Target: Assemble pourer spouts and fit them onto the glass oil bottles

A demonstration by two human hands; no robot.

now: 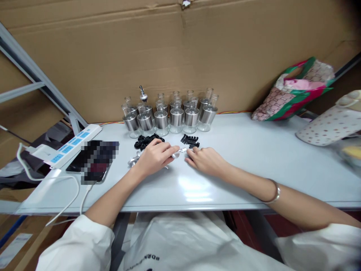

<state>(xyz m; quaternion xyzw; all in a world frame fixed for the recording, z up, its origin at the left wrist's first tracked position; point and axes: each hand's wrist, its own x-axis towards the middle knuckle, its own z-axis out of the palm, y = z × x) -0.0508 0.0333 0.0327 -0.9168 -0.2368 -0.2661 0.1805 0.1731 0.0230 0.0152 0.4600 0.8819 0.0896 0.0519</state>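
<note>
Between the two hands, above the middle of the tabletop [248, 162], sits a small metal piece [176, 154] with a pale tip pointing right. The left hand [156, 158] pinches it narrowly between thumb and fingers; the right hand [207, 160] has its fingertips at the pale tip, and whether they grip it I cannot tell. Close beyond the fingers, black rings [148, 141] and small black parts [190, 140] limit forward travel, with rows of bottles [176, 118] behind. More metal parts [134, 160] lie partly hidden beside the left hand. Leftward, phones [97, 167] and a power strip [75, 145] narrow the space; rightward, a wide stretch of surface runs toward a patterned bag [293, 96]. The front edge lies nearer the body, crossed by both forearms, which slant inward, palms down, fingers curled.
</note>
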